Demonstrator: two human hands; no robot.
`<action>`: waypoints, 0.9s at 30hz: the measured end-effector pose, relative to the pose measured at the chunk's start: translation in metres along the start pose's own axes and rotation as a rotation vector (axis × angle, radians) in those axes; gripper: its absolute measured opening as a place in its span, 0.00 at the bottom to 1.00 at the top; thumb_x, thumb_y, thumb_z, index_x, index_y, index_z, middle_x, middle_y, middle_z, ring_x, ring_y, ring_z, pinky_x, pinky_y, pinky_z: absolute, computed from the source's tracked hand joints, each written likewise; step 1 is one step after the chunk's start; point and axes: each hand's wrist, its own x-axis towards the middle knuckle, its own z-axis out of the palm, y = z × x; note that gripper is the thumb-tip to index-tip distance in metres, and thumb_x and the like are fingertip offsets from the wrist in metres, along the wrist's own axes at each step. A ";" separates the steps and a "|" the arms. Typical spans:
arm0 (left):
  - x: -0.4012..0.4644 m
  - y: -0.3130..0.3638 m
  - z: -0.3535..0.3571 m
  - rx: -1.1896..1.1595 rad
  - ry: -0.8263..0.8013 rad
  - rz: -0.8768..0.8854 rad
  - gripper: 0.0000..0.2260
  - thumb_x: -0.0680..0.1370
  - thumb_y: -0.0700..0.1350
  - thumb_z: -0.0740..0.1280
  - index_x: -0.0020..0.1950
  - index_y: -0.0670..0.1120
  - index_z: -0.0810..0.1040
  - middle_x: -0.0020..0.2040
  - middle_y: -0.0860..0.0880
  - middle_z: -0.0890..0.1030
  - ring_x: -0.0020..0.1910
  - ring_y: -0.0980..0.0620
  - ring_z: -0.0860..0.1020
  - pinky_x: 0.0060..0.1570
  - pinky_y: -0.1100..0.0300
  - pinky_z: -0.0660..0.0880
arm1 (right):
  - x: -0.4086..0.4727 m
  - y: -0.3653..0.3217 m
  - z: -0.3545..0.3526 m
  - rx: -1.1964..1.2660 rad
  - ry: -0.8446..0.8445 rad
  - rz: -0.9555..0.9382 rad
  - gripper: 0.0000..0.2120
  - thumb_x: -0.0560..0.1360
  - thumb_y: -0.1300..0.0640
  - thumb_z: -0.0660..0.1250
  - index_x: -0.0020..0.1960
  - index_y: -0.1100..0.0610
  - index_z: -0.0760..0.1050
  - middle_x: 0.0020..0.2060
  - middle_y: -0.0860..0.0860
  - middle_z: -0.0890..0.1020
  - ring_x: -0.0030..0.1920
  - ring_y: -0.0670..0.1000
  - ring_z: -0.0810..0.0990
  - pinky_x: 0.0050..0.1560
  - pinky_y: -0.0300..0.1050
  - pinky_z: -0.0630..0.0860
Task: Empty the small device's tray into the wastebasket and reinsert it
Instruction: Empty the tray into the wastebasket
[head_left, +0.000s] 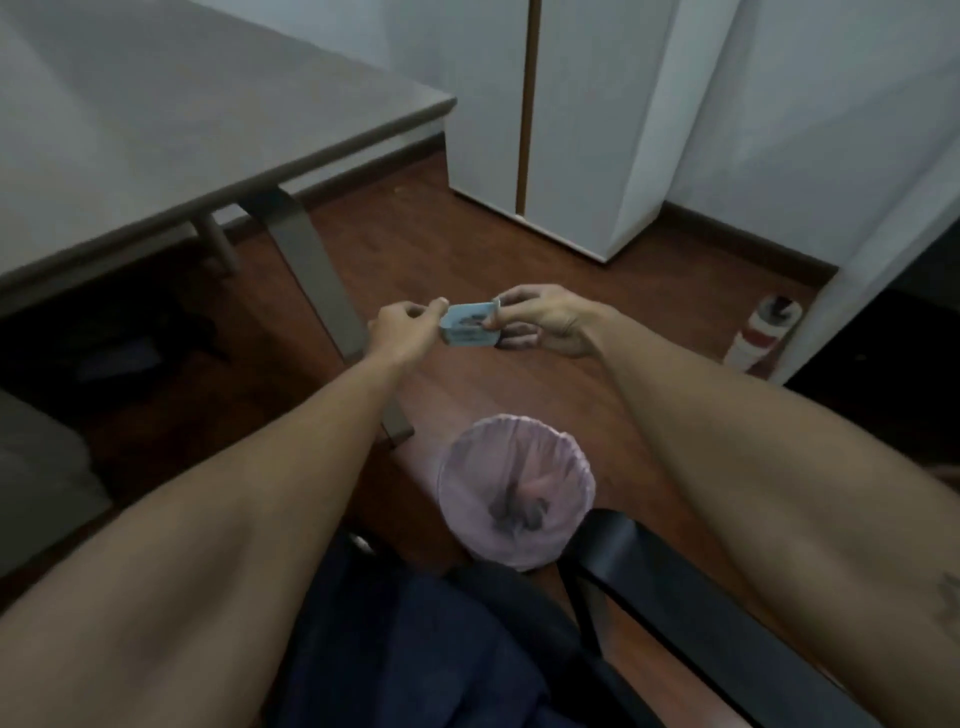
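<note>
A small light-blue tray (469, 324) with dark bits inside is held out over the wooden floor, between both hands. My left hand (402, 328) pinches its left edge with thumb and fingertips. My right hand (550, 321) grips its right end, and something dark shows under that hand's fingers. The wastebasket (517, 491), lined with a pale pink bag and holding dark debris, stands on the floor nearer to me, below and slightly right of the tray. The image is blurred, so the small device itself cannot be made out for sure.
A grey table (171, 135) with a metal leg (317, 280) stands at the left. White cabinets (571, 130) are at the back. A red-and-white cylinder (763, 332) lies on the floor at right. A black chair arm (675, 613) runs beside the wastebasket.
</note>
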 end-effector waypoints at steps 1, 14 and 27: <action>0.002 -0.016 0.015 0.003 -0.022 -0.025 0.22 0.73 0.60 0.65 0.54 0.44 0.82 0.55 0.43 0.83 0.58 0.45 0.78 0.56 0.55 0.74 | 0.007 0.019 -0.008 0.001 0.001 0.021 0.15 0.67 0.72 0.74 0.48 0.59 0.76 0.44 0.57 0.84 0.41 0.53 0.86 0.39 0.46 0.83; -0.008 -0.203 0.135 0.168 -0.037 -0.330 0.22 0.78 0.55 0.62 0.69 0.47 0.72 0.66 0.40 0.76 0.65 0.38 0.74 0.62 0.51 0.70 | 0.055 0.236 -0.069 -0.229 0.074 0.345 0.15 0.64 0.72 0.77 0.46 0.60 0.77 0.49 0.59 0.79 0.44 0.54 0.83 0.34 0.44 0.81; -0.015 -0.243 0.152 0.170 0.022 -0.390 0.26 0.77 0.35 0.54 0.68 0.59 0.71 0.59 0.39 0.80 0.56 0.37 0.78 0.57 0.53 0.74 | 0.084 0.290 -0.043 -0.946 0.051 0.324 0.23 0.60 0.44 0.77 0.50 0.54 0.77 0.38 0.47 0.81 0.36 0.43 0.78 0.26 0.30 0.66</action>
